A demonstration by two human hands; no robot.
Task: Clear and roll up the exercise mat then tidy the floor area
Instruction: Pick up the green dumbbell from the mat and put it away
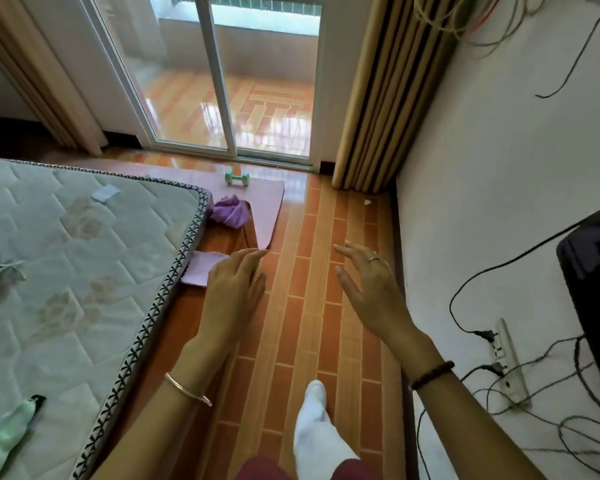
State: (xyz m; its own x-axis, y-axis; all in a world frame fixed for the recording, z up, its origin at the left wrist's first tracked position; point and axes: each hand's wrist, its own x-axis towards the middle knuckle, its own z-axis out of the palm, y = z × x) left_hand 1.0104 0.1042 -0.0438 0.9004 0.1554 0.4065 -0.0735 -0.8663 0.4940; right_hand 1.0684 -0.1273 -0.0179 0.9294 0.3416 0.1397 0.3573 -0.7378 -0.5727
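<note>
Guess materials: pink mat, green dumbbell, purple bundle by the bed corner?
Mat: probably foam or rubber, matte; thin, flat, rounded corners, no glare, unlike the glossy floor.
Dumbbell: likely a vinyl or neoprene coating, matte mint; too small to confirm.
Purple bundle: soft fabric, judging by its crumpled folds.

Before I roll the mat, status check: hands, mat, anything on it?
Both open, empty: left hand, right hand. Pink mat flat, unrolled. On it: dumbbell, purple cloth.
</note>
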